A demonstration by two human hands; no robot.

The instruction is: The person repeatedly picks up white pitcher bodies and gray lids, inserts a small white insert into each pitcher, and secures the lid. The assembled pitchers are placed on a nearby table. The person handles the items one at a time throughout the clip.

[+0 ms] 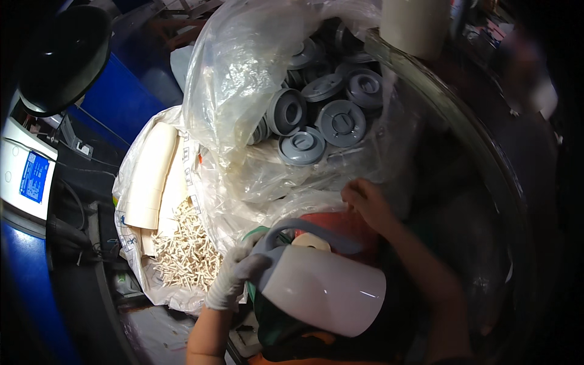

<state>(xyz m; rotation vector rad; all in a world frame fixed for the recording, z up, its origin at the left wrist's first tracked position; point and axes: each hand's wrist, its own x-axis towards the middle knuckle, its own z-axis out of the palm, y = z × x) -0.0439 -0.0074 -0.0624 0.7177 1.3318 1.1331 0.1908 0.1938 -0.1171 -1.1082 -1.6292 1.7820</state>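
A white plastic jug (328,289) with a grey top and a long grey handle (316,228) lies tilted in front of me, its white end toward the lower right. My left hand (234,271), in a whitish glove, is closed round the grey end. My right hand (365,204) is bare, its fingers bent together at the edge of a red object (344,225); whether anything is pinched there is hidden. Behind the handle shows a cream round piece (311,242). Beyond my hands, a clear plastic bag (237,79) holds several grey round lids (340,123).
To the left, a white sack (131,240) holds small cream pegs (188,252) and a stack of cream cups (153,176). A machine with a blue screen (34,176) stands at far left. A curved rim (474,128) runs down the right, with a pale cylinder (415,27) at its top.
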